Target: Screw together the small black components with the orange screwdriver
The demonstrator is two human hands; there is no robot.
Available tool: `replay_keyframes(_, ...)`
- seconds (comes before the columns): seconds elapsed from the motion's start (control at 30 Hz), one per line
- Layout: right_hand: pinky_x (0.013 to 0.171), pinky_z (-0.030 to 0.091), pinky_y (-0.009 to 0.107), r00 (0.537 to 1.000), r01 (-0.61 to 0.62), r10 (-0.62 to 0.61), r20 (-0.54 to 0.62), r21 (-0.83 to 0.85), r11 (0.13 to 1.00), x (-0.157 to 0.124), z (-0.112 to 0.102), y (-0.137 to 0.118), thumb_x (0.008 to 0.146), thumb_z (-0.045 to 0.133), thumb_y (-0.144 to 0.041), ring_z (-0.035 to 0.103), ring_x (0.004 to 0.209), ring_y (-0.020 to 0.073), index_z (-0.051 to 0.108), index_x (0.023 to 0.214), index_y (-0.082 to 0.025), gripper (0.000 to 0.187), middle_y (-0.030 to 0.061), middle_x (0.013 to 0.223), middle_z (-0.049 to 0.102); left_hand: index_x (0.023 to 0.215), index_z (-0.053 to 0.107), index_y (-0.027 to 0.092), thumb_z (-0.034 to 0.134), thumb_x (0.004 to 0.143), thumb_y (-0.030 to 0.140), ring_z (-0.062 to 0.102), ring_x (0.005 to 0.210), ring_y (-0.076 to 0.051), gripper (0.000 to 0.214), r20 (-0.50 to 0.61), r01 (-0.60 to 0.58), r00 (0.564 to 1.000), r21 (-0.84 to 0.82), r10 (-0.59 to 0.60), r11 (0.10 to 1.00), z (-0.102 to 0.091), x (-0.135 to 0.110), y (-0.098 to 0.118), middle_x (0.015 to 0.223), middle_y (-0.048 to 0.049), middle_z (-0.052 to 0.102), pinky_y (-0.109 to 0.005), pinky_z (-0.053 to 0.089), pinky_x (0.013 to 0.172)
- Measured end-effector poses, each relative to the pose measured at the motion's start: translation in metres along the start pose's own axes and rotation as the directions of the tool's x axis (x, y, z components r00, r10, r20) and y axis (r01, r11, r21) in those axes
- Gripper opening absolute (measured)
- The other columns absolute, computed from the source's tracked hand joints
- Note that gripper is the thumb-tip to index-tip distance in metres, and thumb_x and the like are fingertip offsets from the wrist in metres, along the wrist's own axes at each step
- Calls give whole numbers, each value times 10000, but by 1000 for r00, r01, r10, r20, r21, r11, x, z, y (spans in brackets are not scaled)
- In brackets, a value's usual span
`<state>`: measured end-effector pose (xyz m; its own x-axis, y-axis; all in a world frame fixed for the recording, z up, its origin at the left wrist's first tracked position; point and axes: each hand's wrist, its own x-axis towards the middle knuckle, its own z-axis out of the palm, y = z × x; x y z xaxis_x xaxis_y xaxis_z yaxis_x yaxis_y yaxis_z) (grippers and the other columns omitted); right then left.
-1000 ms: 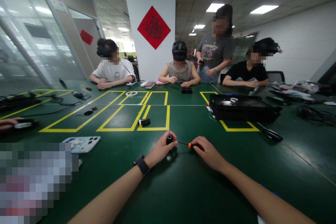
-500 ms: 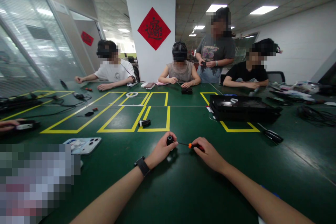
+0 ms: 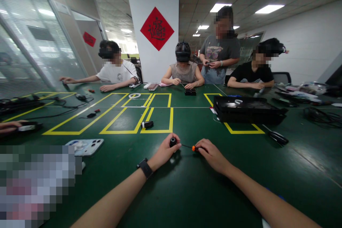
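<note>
My left hand (image 3: 167, 148), a dark watch on its wrist, pinches a small black rounded piece (image 3: 173, 141) with a ring-like mark on its near face. My right hand (image 3: 212, 153) is closed around the handle of a screwdriver (image 3: 193, 148) with an orange collar. Its thin shaft points left, level with the table, and its tip reaches the fingers of my left hand. Whether the tip touches the black piece is hidden by my fingers. Both hands are low over the green table (image 3: 187, 192).
Ahead lie a black-and-white cylinder (image 3: 146, 124) and a large black case (image 3: 248, 110). A black-handled tool (image 3: 278, 138) is at right, a phone (image 3: 88, 147) at left. Yellow tape (image 3: 120, 132) marks the table. Several people sit or stand across it; another person's hand (image 3: 10, 126) shows at far left.
My right fingers have shifted slightly on the screwdriver handle, while my left hand stays put. Across the table, the person in white has reached further left to a dark object.
</note>
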<state>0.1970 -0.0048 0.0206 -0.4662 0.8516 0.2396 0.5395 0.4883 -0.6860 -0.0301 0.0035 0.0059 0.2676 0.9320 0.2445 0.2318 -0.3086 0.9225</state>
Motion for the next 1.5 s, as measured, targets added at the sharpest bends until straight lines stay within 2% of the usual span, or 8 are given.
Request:
replay_keyframes(0.23, 803, 400, 309, 998, -32, 32, -45, -8, 999, -1, 4, -1, 778, 538, -233, 505, 879, 166, 534, 948, -203, 173, 32, 948, 543, 873, 490, 189, 547, 764, 253, 475, 741, -122, 139, -17, -8, 1000, 16, 8, 1000, 0, 1, -2, 809, 14, 512, -234, 380, 697)
replay_keyframes(0.47, 860, 372, 324, 1000, 13, -13, -6, 0, 1000, 0, 2, 0, 872, 381, -229, 492, 937, 167, 592, 853, -199, 213, 41, 938, 555, 878, 492, 193, 544, 760, 241, 478, 749, -125, 137, -19, -6, 1000, 21, 6, 1000, 0, 0, -2, 817, 12, 516, -236, 379, 702)
replay_keyframes(0.6, 804, 398, 315, 1000, -15, 15, -22, -27, 1000, -1, 2, 1, 820, 470, -222, 502, 885, 168, 566, 906, -200, 131, 37, 929, 549, 880, 490, 193, 541, 762, 246, 477, 731, -121, 139, -20, 8, 1000, 4, -7, 1000, 1, 1, -2, 812, 13, 515, -232, 383, 686)
replay_keyframes(0.77, 800, 404, 305, 999, -37, 36, -34, -36, 999, -2, 3, 1, 770, 550, -239, 502, 881, 164, 539, 951, -203, 186, 34, 958, 538, 874, 487, 189, 534, 762, 231, 478, 747, -124, 128, -8, -1, 1000, 4, 1, 1000, 1, 0, 1, 812, 12, 514, -238, 383, 706)
replay_keyframes(0.97, 860, 378, 318, 1000, 9, -9, -1, -12, 1000, 0, 0, -1, 877, 371, -225, 488, 944, 166, 588, 877, -194, 219, 46, 949, 547, 877, 487, 186, 524, 765, 234, 481, 745, -128, 128, -12, 7, 1000, -7, -7, 1000, 1, -1, 4, 814, 6, 517, -244, 387, 703)
replay_keyframes(1.13, 818, 400, 324, 1000, -20, 20, -14, -26, 999, -1, 0, -3, 825, 460, -212, 500, 897, 173, 559, 916, -200, 135, 39, 936, 546, 868, 496, 183, 535, 756, 236, 485, 729, -127, 130, -30, 24, 999, -8, -24, 1000, 1, -1, 4, 803, 5, 523, -240, 390, 691)
replay_keyframes(1.3, 817, 401, 317, 999, -27, 27, -35, -11, 1000, -2, 2, -2, 780, 537, -236, 502, 899, 169, 528, 964, -210, 186, 32, 962, 539, 870, 501, 187, 542, 752, 239, 483, 740, -129, 136, -35, 4, 999, 10, -4, 1000, 1, -1, 2, 805, 7, 525, -244, 385, 695)
replay_keyframes(1.5, 852, 376, 321, 1000, 8, -8, -30, -17, 1000, 0, 2, 3, 875, 380, -225, 490, 926, 165, 590, 879, -194, 213, 40, 929, 550, 870, 496, 185, 533, 755, 238, 479, 732, -126, 132, -31, 8, 999, 20, -7, 1000, 1, -1, 2, 800, 12, 520, -242, 383, 692)
